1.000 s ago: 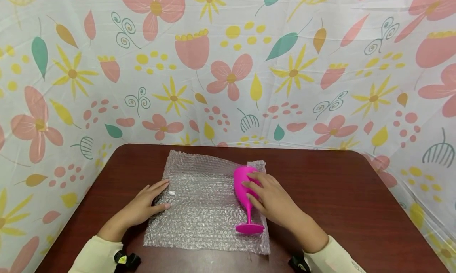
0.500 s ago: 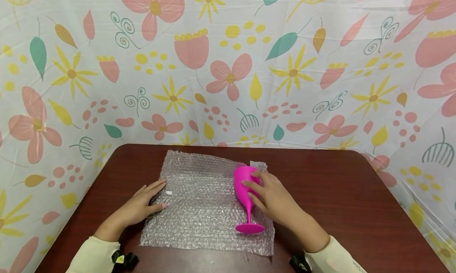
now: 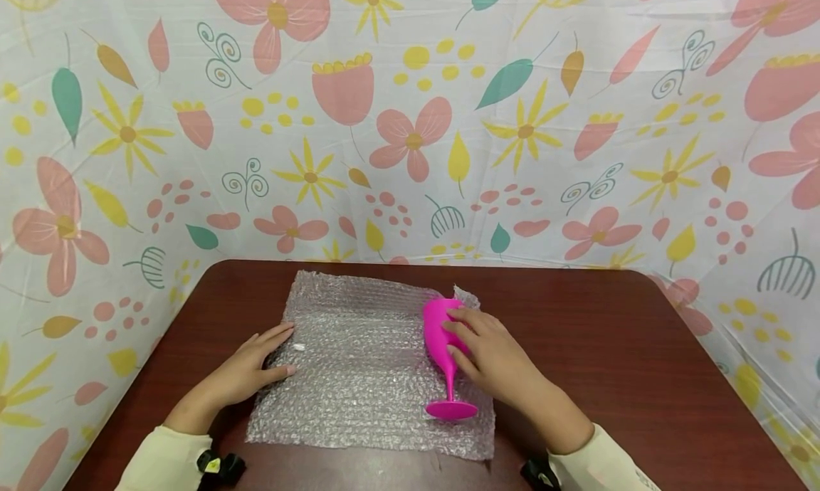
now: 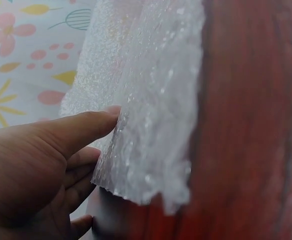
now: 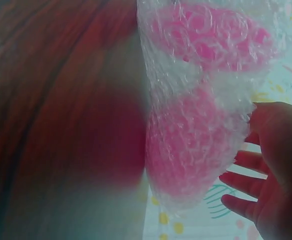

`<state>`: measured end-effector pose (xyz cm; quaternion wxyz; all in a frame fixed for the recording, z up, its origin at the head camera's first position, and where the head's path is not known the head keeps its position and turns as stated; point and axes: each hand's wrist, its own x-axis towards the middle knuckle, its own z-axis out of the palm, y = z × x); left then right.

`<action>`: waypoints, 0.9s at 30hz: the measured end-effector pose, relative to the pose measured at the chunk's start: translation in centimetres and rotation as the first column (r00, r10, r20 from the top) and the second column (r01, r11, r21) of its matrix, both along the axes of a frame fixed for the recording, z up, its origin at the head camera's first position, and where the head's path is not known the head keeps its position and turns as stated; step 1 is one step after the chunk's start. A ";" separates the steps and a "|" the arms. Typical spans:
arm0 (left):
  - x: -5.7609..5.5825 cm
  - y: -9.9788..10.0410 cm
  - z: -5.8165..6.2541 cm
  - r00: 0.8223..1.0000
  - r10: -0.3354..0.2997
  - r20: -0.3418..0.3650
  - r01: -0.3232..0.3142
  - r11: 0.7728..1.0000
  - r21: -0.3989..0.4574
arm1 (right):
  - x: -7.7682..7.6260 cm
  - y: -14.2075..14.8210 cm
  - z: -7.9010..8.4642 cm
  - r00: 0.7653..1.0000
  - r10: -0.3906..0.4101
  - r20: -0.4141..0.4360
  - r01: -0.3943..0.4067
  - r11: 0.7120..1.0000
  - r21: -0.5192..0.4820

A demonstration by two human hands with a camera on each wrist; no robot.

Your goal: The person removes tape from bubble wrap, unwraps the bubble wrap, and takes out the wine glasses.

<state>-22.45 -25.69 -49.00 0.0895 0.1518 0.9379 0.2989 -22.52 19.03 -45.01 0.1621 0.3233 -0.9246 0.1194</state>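
Observation:
A sheet of bubble wrap (image 3: 359, 384) lies on the table, and a bright pink goblet (image 3: 438, 334) lies on its right part, bowl toward the back and round foot toward the front. My right hand (image 3: 496, 356) rests its spread fingertips on the right side of the bowl. Seen from the right wrist, pink shows through the clear bubble wrap (image 5: 201, 82), beside my right hand's fairly straight fingers. My left hand (image 3: 246, 366) touches the sheet's left edge, thumb and fingers apart. The left wrist view has my left thumb (image 4: 93, 125) against that edge; some fingertips are hidden behind it.
The dark reddish-brown table (image 3: 596, 341) has rounded far corners. A flower-printed cloth (image 3: 410, 213) hangs close behind it and along both sides. A small white spot (image 3: 299, 347) shows on the left of the sheet. Black straps (image 3: 221, 468) circle both wrists.
My left hand and the sheet's left edge have shifted slightly left. The sheet's front right corner has spread a little to the right. The goblet and my right hand stay nearly in place.

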 end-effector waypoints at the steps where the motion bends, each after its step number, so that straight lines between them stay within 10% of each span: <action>1: 0.0 0.0 0.0 1.000 0.002 -0.002 -0.002 1.000 -0.002 | 0.0 0.0 0.0 1.000 -0.004 -0.001 0.004 1.000 0.006; 27: 0.1 -0.5 0.0 1.000 0.000 -0.026 0.000 1.000 0.013 | 1.3 1.6 -1.1 0.960 -0.239 0.147 0.250 0.967 -0.058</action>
